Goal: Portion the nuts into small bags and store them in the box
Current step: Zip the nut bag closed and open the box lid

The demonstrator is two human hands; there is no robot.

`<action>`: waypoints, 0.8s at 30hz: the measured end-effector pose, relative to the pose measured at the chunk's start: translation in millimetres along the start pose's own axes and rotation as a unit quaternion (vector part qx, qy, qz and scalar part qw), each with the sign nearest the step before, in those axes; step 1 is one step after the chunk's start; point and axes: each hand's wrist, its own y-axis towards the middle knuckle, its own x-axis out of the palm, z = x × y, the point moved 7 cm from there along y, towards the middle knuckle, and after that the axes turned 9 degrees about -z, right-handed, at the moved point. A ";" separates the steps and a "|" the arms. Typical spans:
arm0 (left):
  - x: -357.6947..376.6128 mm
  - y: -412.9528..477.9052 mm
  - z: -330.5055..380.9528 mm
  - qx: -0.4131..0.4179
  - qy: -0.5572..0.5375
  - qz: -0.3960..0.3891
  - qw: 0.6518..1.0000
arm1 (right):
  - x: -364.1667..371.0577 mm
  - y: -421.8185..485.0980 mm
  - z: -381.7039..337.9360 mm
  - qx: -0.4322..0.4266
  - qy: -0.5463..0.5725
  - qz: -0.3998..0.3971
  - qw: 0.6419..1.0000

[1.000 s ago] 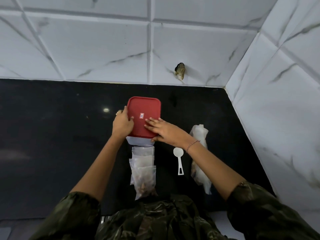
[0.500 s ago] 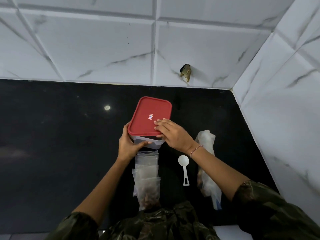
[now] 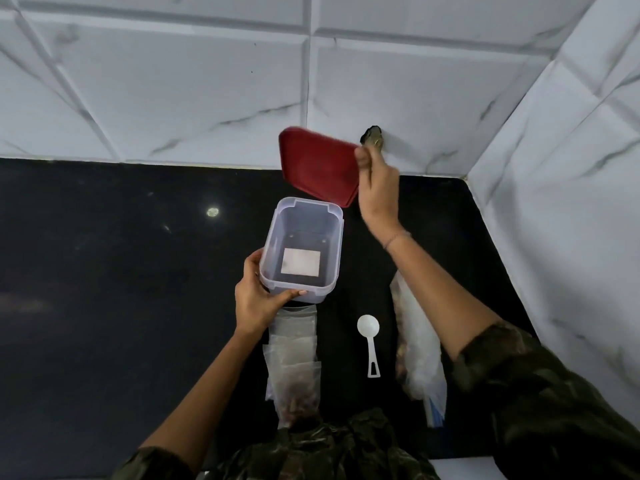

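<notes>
Red lid (image 3: pixel 317 168) hangs tilted beyond the box (image 3: pixel 301 249) — right hand (image 3: pixel 379 188) grip clamped on its edge. Left hand (image 3: pixel 258 299) grip wraps the box's near corner.

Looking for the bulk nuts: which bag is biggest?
The long bag right of the scoop, partly under the right forearm; the small bags lie stacked left of it.

Red lid (image 3: pixel 317 166), black counter (image 3: pixel 104 271), white marbled tiles (image 3: pixel 173 81), camouflage sleeves (image 3: pixel 540 393)

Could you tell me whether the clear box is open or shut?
Open: the right hand holds the red lid up off the clear box, whose inside shows.
</notes>
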 end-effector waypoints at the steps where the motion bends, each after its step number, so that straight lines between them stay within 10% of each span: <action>1: -0.1 -1.5 1.0 0.004 -0.003 0.002 1.000 | -4.0 12.0 7.8 0.029 0.004 0.013 0.999; 9: 0.2 -4.0 4.1 0.043 0.056 0.027 0.997 | -27.1 36.3 108.6 0.210 -0.035 0.056 0.975; 24: -1.1 -0.8 5.3 0.043 0.090 0.028 0.995 | 34.0 -31.2 209.4 0.325 -0.134 -0.250 0.902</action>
